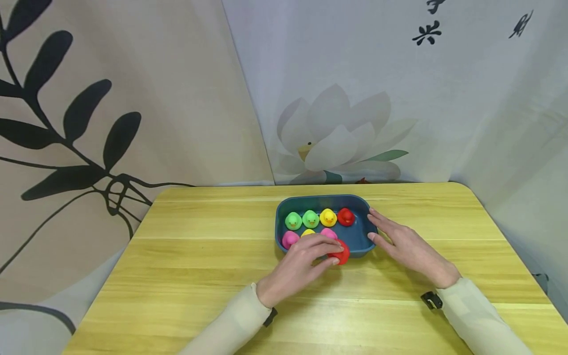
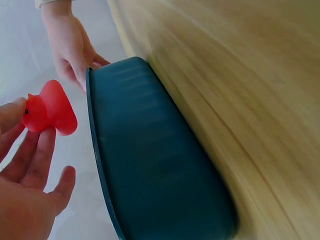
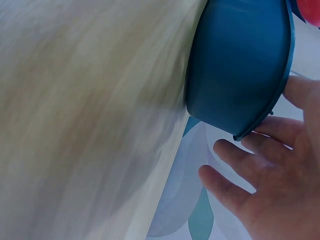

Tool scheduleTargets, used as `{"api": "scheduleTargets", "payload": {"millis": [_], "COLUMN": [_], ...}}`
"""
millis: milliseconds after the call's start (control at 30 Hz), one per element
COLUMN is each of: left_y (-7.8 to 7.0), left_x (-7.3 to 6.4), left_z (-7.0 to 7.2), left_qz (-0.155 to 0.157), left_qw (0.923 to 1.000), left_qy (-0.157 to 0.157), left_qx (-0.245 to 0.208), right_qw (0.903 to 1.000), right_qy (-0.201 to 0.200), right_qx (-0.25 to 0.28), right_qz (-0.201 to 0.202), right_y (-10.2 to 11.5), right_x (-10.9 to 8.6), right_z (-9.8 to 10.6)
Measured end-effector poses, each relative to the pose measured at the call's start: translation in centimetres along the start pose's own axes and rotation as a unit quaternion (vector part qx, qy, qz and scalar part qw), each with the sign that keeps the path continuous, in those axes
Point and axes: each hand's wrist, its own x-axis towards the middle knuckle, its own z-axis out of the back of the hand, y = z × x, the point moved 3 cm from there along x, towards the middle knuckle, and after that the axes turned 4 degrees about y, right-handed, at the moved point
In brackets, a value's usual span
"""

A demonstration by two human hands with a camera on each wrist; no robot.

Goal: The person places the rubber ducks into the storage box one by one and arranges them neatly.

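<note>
My left hand (image 1: 301, 268) pinches a red rubber duck (image 1: 340, 253) between thumb and fingertips, above the near wall of a dark blue bin (image 1: 366, 197). The left wrist view shows this red duck (image 2: 52, 109) held clear of the rim. My right hand (image 1: 406, 246) touches the bin's right end with fairly straight fingers (image 3: 227, 190). Along the back of the bin sit two green ducks (image 1: 293, 221), a yellow duck (image 1: 328, 217) and another red duck (image 1: 346, 217). In front of them are two pink ducks (image 1: 290, 239) and a second yellow one, partly hidden by my left hand.
The bin stands near the far edge of a light wooden table (image 1: 199, 276). Behind it hangs a pale cloth backdrop (image 1: 186, 98) printed with leaves, a lotus and characters. Inside the bin, bare floor shows at the right.
</note>
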Motion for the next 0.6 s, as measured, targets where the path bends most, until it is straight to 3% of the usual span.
{"api": "scheduleTargets", "payload": {"millis": [167, 600], "left_y": [0.0, 0.5], "left_x": [1.0, 2.9], "left_z": [-0.3, -1.4], "left_qz": [0.001, 0.061], "left_qw": [0.9999, 0.9973], "left_qy": [-0.014, -0.018], "left_qx": [-0.007, -0.038], "right_qw": [1.0000, 0.9999], "right_qy": [-0.004, -0.005], "right_qx": [0.000, 0.007], "right_qz": [0.005, 0.006], "right_y": [0.0, 0.0], "right_x": [0.0, -0.2], "right_z": [0.0, 0.0]}}
